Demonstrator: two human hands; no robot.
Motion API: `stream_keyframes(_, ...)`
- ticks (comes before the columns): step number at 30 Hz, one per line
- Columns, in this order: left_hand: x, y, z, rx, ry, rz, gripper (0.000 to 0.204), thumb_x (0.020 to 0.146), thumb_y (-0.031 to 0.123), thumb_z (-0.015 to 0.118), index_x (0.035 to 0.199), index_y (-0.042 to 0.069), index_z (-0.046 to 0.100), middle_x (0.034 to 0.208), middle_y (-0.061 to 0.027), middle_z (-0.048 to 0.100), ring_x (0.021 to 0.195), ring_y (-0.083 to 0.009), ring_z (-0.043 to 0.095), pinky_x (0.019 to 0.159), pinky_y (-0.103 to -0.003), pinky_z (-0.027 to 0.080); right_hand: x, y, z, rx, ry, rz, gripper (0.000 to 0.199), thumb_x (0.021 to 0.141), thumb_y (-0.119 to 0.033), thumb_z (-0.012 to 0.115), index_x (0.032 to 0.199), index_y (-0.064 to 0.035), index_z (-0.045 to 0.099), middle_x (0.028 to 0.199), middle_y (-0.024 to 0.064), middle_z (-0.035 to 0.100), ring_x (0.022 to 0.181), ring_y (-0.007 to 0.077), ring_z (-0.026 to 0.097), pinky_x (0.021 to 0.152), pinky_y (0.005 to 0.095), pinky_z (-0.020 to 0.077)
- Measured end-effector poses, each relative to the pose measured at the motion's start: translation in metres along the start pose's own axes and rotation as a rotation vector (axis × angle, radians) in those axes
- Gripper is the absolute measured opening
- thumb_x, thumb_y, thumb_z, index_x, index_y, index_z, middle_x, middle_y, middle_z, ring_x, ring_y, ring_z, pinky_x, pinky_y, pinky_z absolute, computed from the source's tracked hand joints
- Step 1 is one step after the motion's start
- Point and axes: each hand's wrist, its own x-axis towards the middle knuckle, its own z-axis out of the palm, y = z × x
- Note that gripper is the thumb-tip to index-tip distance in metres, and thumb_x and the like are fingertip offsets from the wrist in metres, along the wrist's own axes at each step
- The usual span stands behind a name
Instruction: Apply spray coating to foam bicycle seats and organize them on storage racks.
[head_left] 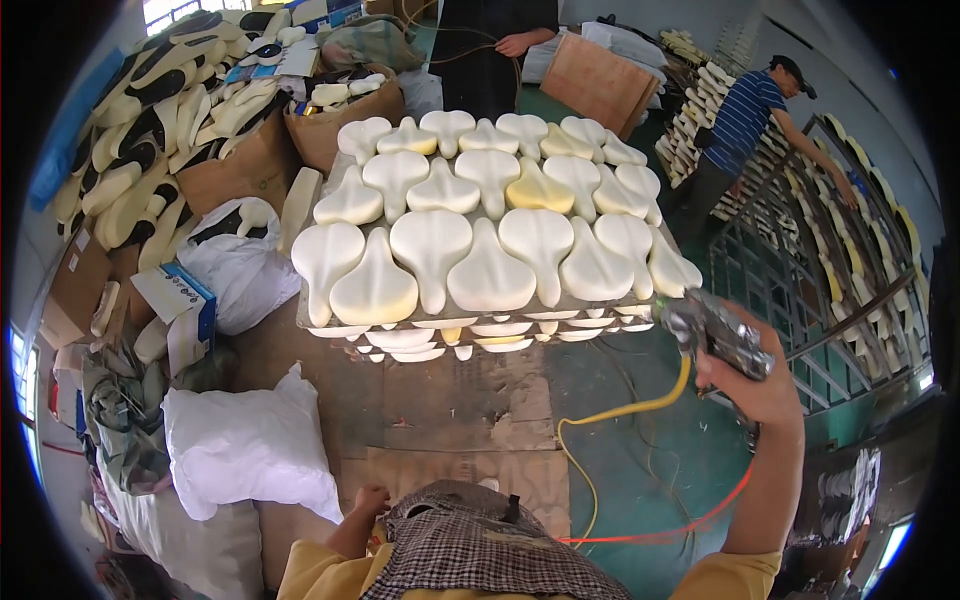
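My right hand (752, 385) is raised at the right and grips a grey metal spray gun (712, 328) with a yellow hose (620, 415) and a red line (700, 520) trailing down to the floor. The gun's nozzle points toward the right edge of a stack of trays (440, 322) covered with cream foam saddle-shaped pads (488, 265); one pad (538, 188) is more yellow. My left hand (370, 500) is down by my waist, at a checked apron (480, 550), fingers curled, holding nothing that shows.
Cardboard boxes (235, 165) of foam pieces pile up at the left, with white bags (245, 445) and a blue-and-white carton (185, 300). One person (745, 125) works at a metal rack (850, 250) on the right; another (495, 45) stands behind the stack. Cardboard sheets (440, 400) cover the green floor.
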Motion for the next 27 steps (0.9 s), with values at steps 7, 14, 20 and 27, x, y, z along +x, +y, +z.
stream_keyframes(7,-0.016,-0.013,-0.023,-0.013,0.007,0.021,0.031,0.077,0.013,0.060,0.105,0.001,0.062,0.080,-0.0113,0.065,0.059,-0.0230,0.065,0.048,-0.030,0.050,-0.025,-0.003,0.017,-0.141,-0.074,0.042,0.050,0.075,-0.008,0.066,0.122,0.0023,0.052,0.082,0.0021,0.061,0.067,0.0056,0.052,0.063,0.0207,0.0437)
stream_keyframes(14,-0.010,-0.054,-0.062,0.108,0.068,-0.040,0.021,0.078,0.015,0.058,0.092,0.000,0.065,0.077,-0.0107,0.064,0.057,-0.0224,0.064,0.045,-0.030,0.048,-0.013,-0.016,0.039,-0.038,0.071,-0.032,0.052,0.075,-0.008,0.067,0.123,0.0029,0.051,0.080,0.0021,0.060,0.067,0.0066,0.054,0.063,0.0204,0.0453)
stream_keyframes(20,-0.007,-0.060,-0.077,0.006,0.052,-0.031,0.027,0.079,0.017,0.059,0.100,0.000,0.062,0.080,-0.0119,0.064,0.056,-0.0233,0.064,0.044,-0.030,0.047,-0.018,-0.030,0.066,-0.034,-0.127,-0.029,0.051,0.078,-0.001,0.064,0.126,0.0046,0.048,0.087,0.0041,0.061,0.070,0.0074,0.054,0.062,0.0225,0.0469)
stream_keyframes(27,-0.016,-0.046,-0.077,-0.130,0.041,0.048,0.026,0.079,0.018,0.060,0.097,-0.001,0.064,0.079,-0.0098,0.064,0.056,-0.0206,0.063,0.045,-0.029,0.047,-0.001,-0.038,0.097,-0.012,-0.026,-0.083,0.052,0.077,-0.001,0.062,0.127,0.0021,0.048,0.084,0.0037,0.059,0.063,0.0098,0.054,0.059,0.0252,0.0480)
